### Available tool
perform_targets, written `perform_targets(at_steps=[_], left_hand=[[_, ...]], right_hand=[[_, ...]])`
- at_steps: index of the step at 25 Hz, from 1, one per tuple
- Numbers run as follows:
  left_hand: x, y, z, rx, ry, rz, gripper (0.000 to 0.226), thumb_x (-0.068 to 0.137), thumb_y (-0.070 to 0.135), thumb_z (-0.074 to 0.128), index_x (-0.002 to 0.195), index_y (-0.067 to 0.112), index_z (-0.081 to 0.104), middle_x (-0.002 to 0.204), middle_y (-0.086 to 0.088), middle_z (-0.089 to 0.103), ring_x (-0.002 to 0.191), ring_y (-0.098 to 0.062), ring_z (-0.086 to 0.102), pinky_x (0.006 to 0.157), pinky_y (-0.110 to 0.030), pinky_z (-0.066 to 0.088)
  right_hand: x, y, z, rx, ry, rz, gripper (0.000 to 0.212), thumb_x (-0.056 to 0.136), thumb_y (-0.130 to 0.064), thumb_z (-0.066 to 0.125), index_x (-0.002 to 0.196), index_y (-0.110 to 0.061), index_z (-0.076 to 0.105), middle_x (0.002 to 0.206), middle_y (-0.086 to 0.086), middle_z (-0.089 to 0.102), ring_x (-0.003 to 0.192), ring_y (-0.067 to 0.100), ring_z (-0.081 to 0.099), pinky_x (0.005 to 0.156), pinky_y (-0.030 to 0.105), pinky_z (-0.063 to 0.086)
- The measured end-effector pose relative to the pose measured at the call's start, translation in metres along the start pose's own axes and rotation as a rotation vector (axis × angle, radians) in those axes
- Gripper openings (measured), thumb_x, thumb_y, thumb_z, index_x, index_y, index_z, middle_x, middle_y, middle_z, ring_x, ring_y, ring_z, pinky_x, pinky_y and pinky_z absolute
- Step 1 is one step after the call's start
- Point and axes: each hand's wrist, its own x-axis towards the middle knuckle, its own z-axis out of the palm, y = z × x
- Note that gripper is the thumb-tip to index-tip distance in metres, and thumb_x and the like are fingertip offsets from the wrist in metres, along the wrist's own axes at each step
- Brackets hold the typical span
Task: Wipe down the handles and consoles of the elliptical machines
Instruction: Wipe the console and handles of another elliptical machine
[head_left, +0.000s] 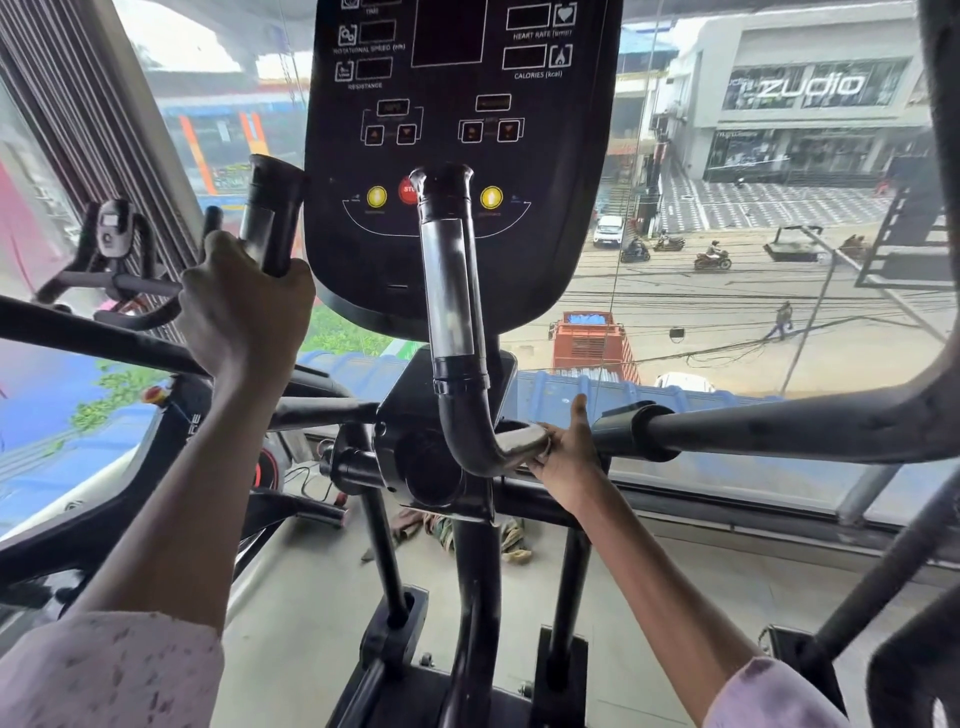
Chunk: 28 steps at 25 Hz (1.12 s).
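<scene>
The black console of the elliptical fills the top centre, with yellow buttons and a red stop button. My left hand is wrapped around the left fixed handle below its flared top. The right fixed handle, with a shiny metal sensor strip, rises in front of the console and bends right at its base. My right hand grips that lower bend from the right side, thumb pointing up. I cannot make out a cloth in either hand.
Long moving arms cross left and right at mid-height. An exercise bike stands at far left. A crumpled cloth lies on the floor behind the mast. A glass window wall faces a street ahead.
</scene>
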Motion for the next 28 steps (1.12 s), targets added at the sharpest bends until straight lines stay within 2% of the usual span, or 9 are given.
perform_targets(at_steps=[3,4,7,9,12,14,19,23,28], left_hand=[[-0.001,0.0,0.0,-0.003,0.0,-0.002,0.039,0.074,0.035,0.058,0.104,0.01,0.06,0.1,-0.02,0.067,0.094,-0.043,0.065,0.076,-0.05,0.053],[-0.001,0.0,0.0,-0.007,-0.001,-0.003,0.039,0.074,0.034,0.059,0.104,0.01,0.06,0.1,-0.02,0.067,0.094,-0.043,0.065,0.076,-0.05,0.052],[-0.001,0.001,-0.001,-0.005,-0.003,0.002,0.037,0.075,0.033,0.059,0.104,0.01,0.06,0.1,-0.019,0.066,0.094,-0.042,0.064,0.074,-0.047,0.051],[-0.002,0.001,-0.002,-0.004,-0.008,0.008,0.036,0.077,0.031,0.059,0.105,0.008,0.06,0.1,-0.02,0.066,0.096,-0.041,0.063,0.074,-0.046,0.05],[-0.003,0.002,-0.003,0.002,-0.011,0.008,0.036,0.079,0.029,0.059,0.107,0.007,0.06,0.103,-0.02,0.065,0.098,-0.039,0.062,0.071,-0.043,0.046],[-0.003,0.002,-0.003,0.014,-0.008,0.018,0.037,0.079,0.029,0.059,0.108,0.007,0.06,0.103,-0.02,0.065,0.098,-0.039,0.062,0.07,-0.042,0.045],[-0.002,-0.002,0.001,0.017,0.013,0.023,0.042,0.077,0.031,0.057,0.111,0.007,0.06,0.103,-0.02,0.066,0.098,-0.042,0.062,0.075,-0.048,0.05],[0.0,-0.003,0.001,0.018,0.009,0.034,0.042,0.075,0.034,0.056,0.108,0.009,0.061,0.101,-0.019,0.066,0.095,-0.043,0.063,0.073,-0.049,0.049],[0.0,-0.003,-0.002,0.003,-0.021,0.041,0.041,0.074,0.035,0.057,0.106,0.009,0.06,0.101,-0.02,0.067,0.094,-0.044,0.063,0.072,-0.048,0.049]], right_hand=[[-0.012,0.0,-0.004,0.254,-0.015,0.115,0.09,0.092,-0.072,0.035,0.131,0.008,0.049,0.121,0.03,0.06,0.122,0.04,0.056,0.112,0.051,0.038],[-0.019,-0.003,-0.004,0.351,-0.042,0.154,0.087,0.093,-0.07,0.037,0.131,0.008,0.047,0.124,0.032,0.057,0.12,0.043,0.056,0.107,0.054,0.042],[-0.024,-0.018,-0.001,0.513,-0.014,0.237,0.081,0.095,-0.063,0.039,0.13,0.01,0.041,0.126,0.034,0.054,0.109,0.047,0.057,0.077,0.06,0.049],[-0.023,-0.02,0.005,0.51,0.014,0.251,0.077,0.098,-0.059,0.035,0.132,0.01,0.039,0.12,0.034,0.055,0.103,0.046,0.057,0.071,0.058,0.048],[-0.029,-0.016,0.014,0.519,0.032,0.227,0.068,0.103,-0.051,0.026,0.124,0.01,0.045,0.105,0.031,0.059,0.094,0.042,0.057,0.074,0.052,0.047],[-0.038,-0.011,0.013,0.568,-0.007,0.221,0.066,0.103,-0.049,0.022,0.12,0.009,0.05,0.104,0.031,0.061,0.095,0.041,0.058,0.075,0.052,0.047],[-0.058,0.003,0.014,0.687,-0.106,0.281,0.077,0.099,-0.056,0.029,0.125,0.014,0.048,0.125,0.04,0.056,0.117,0.048,0.055,0.093,0.06,0.046],[-0.056,-0.007,0.017,0.639,-0.062,0.308,0.088,0.099,-0.062,0.017,0.127,0.016,0.045,0.129,0.037,0.054,0.123,0.043,0.052,0.109,0.055,0.038],[-0.047,-0.02,0.018,0.584,0.073,0.29,0.087,0.097,-0.065,0.017,0.129,0.011,0.043,0.115,0.032,0.057,0.109,0.043,0.055,0.11,0.052,0.039]])
